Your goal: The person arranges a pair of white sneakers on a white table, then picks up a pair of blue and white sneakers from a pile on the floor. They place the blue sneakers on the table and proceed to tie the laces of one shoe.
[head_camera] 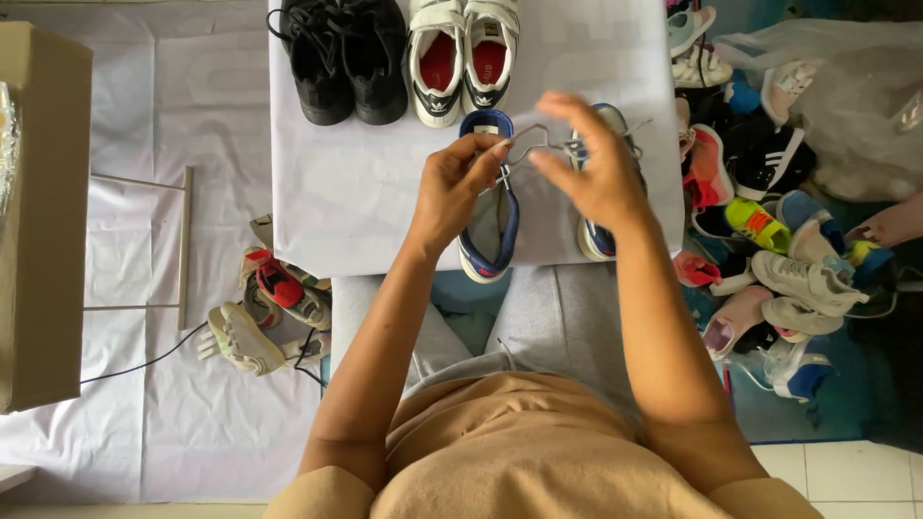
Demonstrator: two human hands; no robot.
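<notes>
While both hands pinch the grey lace taut, left hand and right hand hover over the blue-and-grey knit sneakers on the white-covered table, beside black and white pairs.

The right hand covers most of one blue shoe, so only its heel and toe show. The black shoes and white shoes run off the top edge. The grey lace looks pinched, perhaps knotted.
</notes>
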